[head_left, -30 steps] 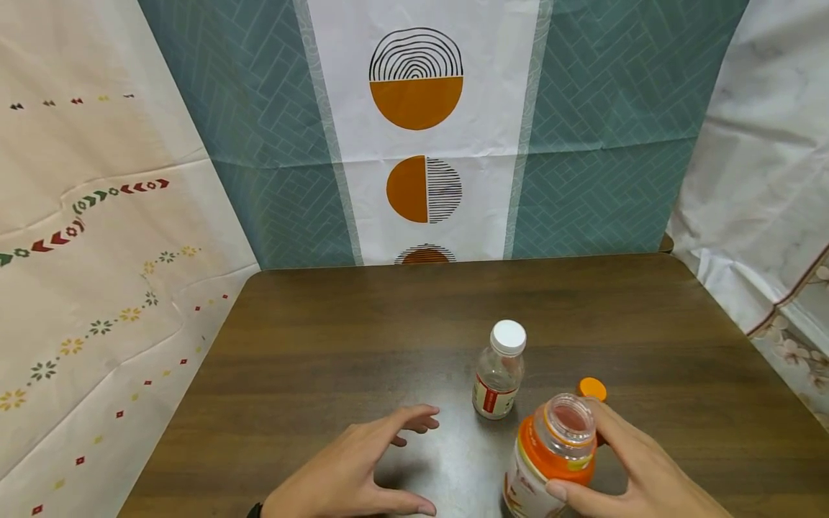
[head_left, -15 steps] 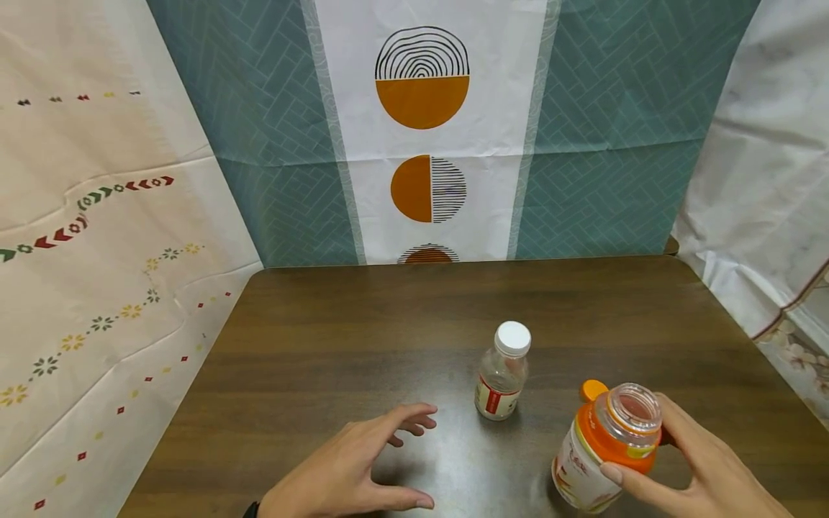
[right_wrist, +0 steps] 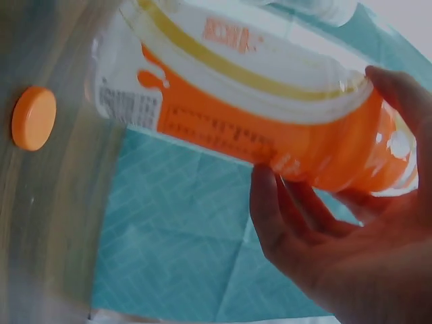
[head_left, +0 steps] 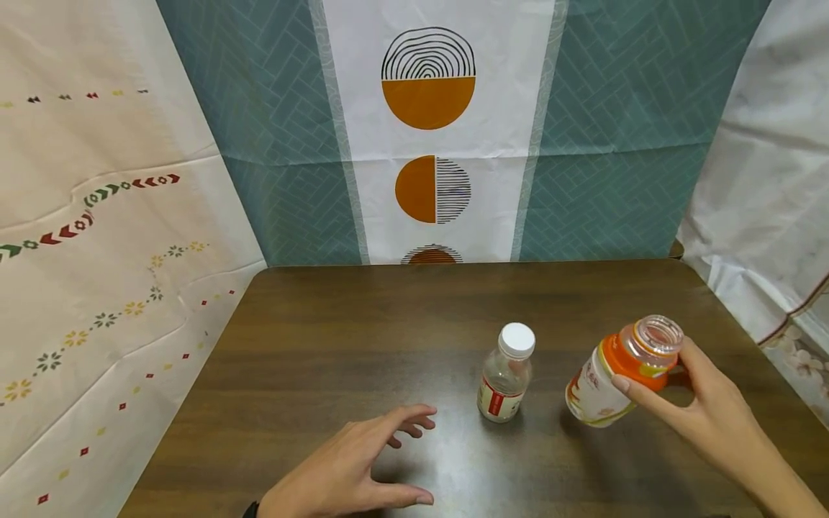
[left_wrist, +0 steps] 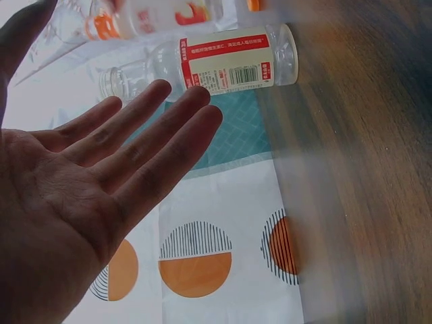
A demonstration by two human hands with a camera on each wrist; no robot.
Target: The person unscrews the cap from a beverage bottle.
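Observation:
My right hand [head_left: 712, 403] grips an uncapped bottle [head_left: 612, 381] with an orange-and-white label around its upper body, thumb on one side and fingers on the other. The bottle leans to the right, its open mouth up, and appears lifted off the table. An orange cap [right_wrist: 34, 118] lies on the table beyond its base in the right wrist view; the bottle hides it in the head view. My left hand [head_left: 352, 460] holds nothing, its fingers extended and thumb apart. To its right stands a small clear bottle [head_left: 505, 381] with a white cap and a red-and-cream label, untouched.
The brown wooden table [head_left: 337, 324] spreads under both hands. Behind it hangs a teal-and-white cloth [head_left: 583, 201] with orange half circles. Patterned cream cloth [head_left: 116, 288] covers the left side, and white cloth [head_left: 764, 165] covers the right.
My right hand has carried the orange-and-white bottle rightward and farther back, raising it and tilting it more. The left hand has stayed nearly still. The small bottle stands as before.

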